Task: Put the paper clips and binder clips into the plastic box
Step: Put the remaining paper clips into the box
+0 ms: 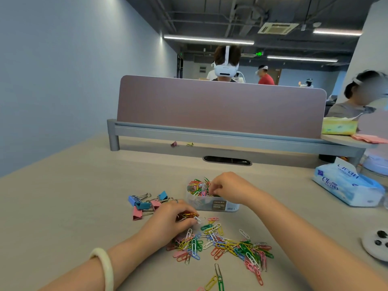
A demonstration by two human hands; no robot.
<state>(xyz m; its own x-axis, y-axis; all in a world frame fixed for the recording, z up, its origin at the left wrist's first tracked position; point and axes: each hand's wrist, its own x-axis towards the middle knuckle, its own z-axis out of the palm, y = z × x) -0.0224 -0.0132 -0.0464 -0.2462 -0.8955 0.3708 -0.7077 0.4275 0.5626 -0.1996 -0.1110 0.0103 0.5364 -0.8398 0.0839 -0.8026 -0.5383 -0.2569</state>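
Note:
A clear plastic box (222,204) with a dark label stands in the middle of the desk, and coloured paper clips lie inside it. My right hand (227,189) hovers over the box with its fingers curled down onto the clips inside. My left hand (171,219) grips a small bunch of paper clips (190,215) just left of the box. A loose pile of coloured paper clips (228,244) is spread in front of the box. Several blue and pink binder clips (144,204) lie to the left of the box.
Two small binder clips (181,144) lie far back under the grey divider rail (210,133). A blue tissue pack (346,185) sits at the right, and a white round dish (376,243) at the right edge. People sit beyond the mauve partition.

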